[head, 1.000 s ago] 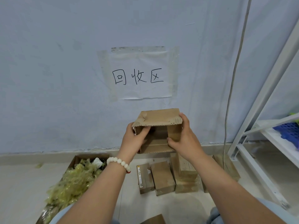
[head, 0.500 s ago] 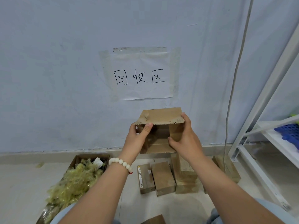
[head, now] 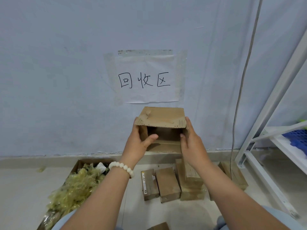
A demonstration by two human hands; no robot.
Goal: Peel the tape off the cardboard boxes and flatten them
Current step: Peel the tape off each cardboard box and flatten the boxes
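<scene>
Cardboard box (head: 163, 116) is held up, open end near, gripped at its sides by left hand (head: 139, 145) and right hand (head: 193, 145). No tape is seen on it; flattening not yet done. More boxes (head: 167, 185) lie on floor (head: 20, 188).

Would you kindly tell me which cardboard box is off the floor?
The open-ended box gripped between the left hand and right hand; the other boxes lie on the floor.

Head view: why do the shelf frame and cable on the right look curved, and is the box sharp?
Head view: wide-angle distortion bows the cable and shelf frame near the edge; soft even light; the held box is fairly sharp.
</scene>
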